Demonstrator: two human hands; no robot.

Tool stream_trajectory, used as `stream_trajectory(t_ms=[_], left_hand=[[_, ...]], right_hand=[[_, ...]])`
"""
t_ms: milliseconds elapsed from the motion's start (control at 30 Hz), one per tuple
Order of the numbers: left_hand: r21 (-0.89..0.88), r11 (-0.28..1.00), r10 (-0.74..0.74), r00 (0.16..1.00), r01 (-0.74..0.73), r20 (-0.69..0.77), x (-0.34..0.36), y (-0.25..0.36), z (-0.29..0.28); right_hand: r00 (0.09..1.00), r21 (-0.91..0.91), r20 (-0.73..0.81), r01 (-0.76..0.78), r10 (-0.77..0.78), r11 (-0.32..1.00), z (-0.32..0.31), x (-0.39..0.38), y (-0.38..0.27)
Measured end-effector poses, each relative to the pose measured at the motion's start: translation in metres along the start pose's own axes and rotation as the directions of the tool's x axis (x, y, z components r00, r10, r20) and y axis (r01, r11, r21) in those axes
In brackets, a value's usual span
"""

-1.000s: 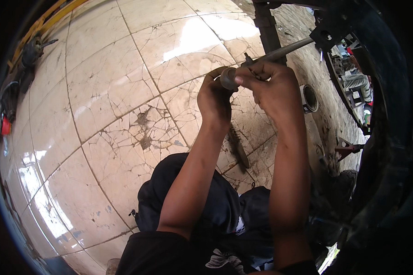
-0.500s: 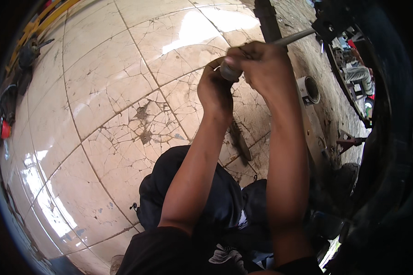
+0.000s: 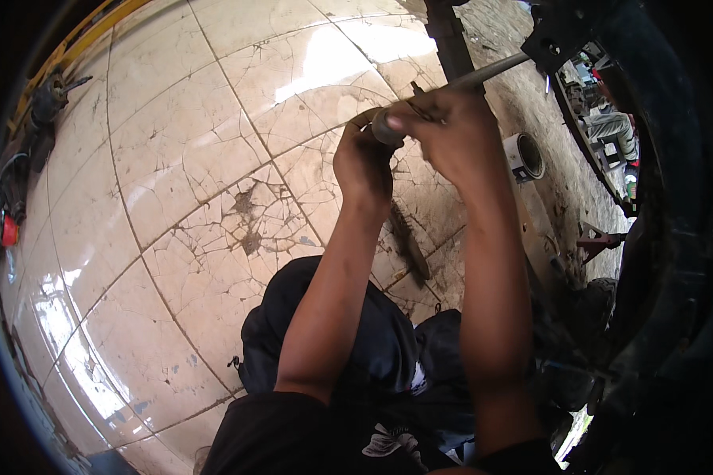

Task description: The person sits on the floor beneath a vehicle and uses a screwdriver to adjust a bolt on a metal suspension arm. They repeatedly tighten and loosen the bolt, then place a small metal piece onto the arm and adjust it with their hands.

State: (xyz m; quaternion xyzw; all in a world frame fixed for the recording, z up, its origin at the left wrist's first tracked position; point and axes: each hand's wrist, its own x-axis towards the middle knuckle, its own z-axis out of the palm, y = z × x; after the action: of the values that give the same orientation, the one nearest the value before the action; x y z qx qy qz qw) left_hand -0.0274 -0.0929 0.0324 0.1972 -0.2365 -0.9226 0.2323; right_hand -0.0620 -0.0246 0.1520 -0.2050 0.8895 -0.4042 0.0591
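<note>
A rounded grey metal end piece [image 3: 384, 128] sits between my two hands, close to the end of a metal rod [image 3: 495, 73]. My left hand [image 3: 360, 166] cups the piece from the left, its fingers curled around it. From the right, my right hand [image 3: 458, 134] has its thumb pressed against the piece and its other fingers bent over the top. A small dark stub [image 3: 417, 88] sticks up beyond the right fingers. Past that hand the rod runs up to a dark bracket [image 3: 561, 41]. My palms hide part of the piece.
Cracked cream tiles [image 3: 190, 229] cover the floor. A long dark strip [image 3: 409, 245] lies below my hands. To the right are a white can [image 3: 521, 158], a reddish stand [image 3: 596, 241] and dark vehicle parts. Tools [image 3: 47, 103] and a yellow frame [image 3: 75, 43] line the far left.
Both hands and the metal piece appear slightly farther left, as does much of the background. The small stub beyond my right fingers now shows. The grip looks much the same.
</note>
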Motion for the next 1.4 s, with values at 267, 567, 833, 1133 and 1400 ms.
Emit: stream_trajectory(t_ms=[267,567,833,1133,1400], left_hand=[[-0.132,0.99,-0.053,0.998,0.058,0.04,0.0,0.001,0.002],[-0.185,0.983,-0.01,1.0,0.007,-0.017,-0.003,-0.002,0.003],[-0.083,0.997,0.007,0.999,-0.003,0.045,0.003,-0.011,-0.005],[-0.24,0.97,-0.055,0.997,0.04,-0.057,-0.004,0.0,0.003],[-0.19,0.981,-0.031,0.999,0.027,-0.018,-0.006,0.008,0.002]], right_hand=[[0.999,0.0,-0.002,-0.048,0.048,0.999,0.004,0.013,-0.005],[0.995,0.165,0.01,-0.098,0.098,0.981,0.003,0.01,0.0],[0.997,0.2,-0.053,-0.042,0.054,0.979,0.002,0.001,0.0],[0.989,0.203,-0.034,-0.134,0.144,0.97,-0.001,-0.027,-0.002],[0.996,0.175,-0.015,-0.084,0.088,0.981,0.007,0.002,0.003]])
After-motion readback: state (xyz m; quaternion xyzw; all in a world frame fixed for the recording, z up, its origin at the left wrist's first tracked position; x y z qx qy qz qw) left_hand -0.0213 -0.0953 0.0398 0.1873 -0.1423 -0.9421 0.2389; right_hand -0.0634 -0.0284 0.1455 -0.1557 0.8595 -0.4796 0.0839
